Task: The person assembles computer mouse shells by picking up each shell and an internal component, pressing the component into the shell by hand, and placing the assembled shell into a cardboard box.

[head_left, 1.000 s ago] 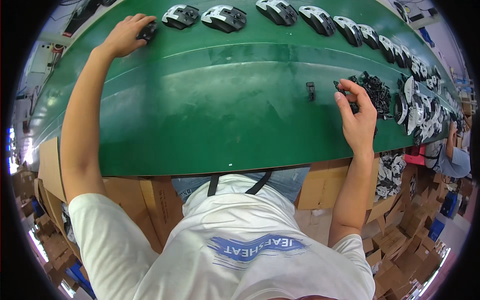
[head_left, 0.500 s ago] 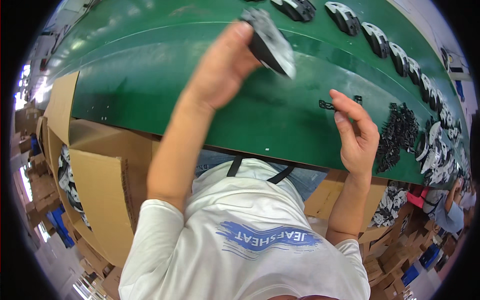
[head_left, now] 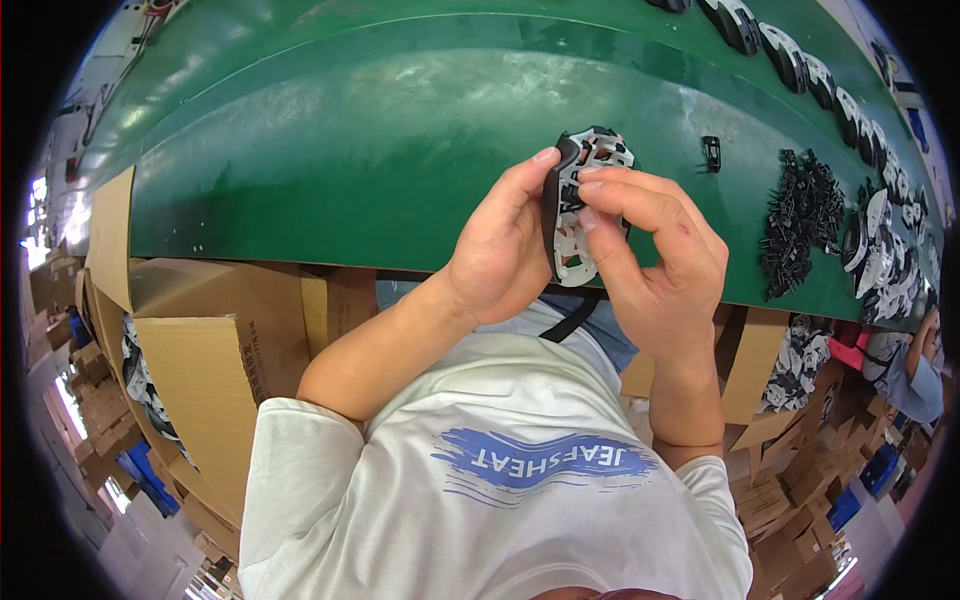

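My left hand (head_left: 500, 245) grips a curved black-and-white plastic shell (head_left: 574, 268) by its black outer side, tilted so the ribbed hollow inside faces up. My right hand (head_left: 668, 235) reaches over that hollow, thumb and forefinger pinched on a small black plastic clip (head_left: 571, 194) at the shell's inner ribs. The fingertips partly cover the clip, so I cannot tell whether it is seated. Another black clip (head_left: 711, 154) lies alone on the green table (head_left: 350, 170), beyond my right hand.
A heap of black clips (head_left: 800, 225) lies to the right, beside a pile of white-and-black shells (head_left: 880, 245). More shells (head_left: 785, 55) stand in a curved row behind. Open cardboard boxes, including one at left (head_left: 190, 350), sit below the table edge. Another person (head_left: 915, 375) is at far right.
My left hand has brought the shell from the far side down in front of me and turned its inside up. My right hand has carried a clip from the table leftward to the shell.
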Tool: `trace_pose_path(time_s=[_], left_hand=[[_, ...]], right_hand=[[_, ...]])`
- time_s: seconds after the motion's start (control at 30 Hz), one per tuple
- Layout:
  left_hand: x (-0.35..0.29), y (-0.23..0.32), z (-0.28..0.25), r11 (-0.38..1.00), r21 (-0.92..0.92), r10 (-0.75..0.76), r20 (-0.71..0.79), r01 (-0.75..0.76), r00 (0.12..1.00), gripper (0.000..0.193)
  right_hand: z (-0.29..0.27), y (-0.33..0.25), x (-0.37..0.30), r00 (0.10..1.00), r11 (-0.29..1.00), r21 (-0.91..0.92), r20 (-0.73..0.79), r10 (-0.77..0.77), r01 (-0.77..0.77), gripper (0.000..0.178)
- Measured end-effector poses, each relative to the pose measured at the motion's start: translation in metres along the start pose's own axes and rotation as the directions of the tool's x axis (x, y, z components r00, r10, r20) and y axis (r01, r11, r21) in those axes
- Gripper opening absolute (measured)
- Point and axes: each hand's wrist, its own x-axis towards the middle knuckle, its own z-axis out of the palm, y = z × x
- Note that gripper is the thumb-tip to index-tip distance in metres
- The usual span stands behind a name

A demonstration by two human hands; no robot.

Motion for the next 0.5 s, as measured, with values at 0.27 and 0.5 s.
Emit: trace_pose_path(time_s=[0.27, 0.5], left_hand=[[-0.007, -0.003, 0.003, 0.995, 0.086, 0.061, -0.081, -0.054, 0.995, 0.054], [-0.009, -0.012, 0.000, 0.978, 0.198, 0.087, -0.068, -0.072, 0.994, 0.054]], right_hand=[[-0.014, -0.009, -0.003, 0.983, 0.988, 0.049, 0.120, 0.141, -0.148, 0.030], [0.010, -0.007, -0.014, 0.992, 0.994, -0.103, -0.123, 0.028, -0.041, 0.036]])
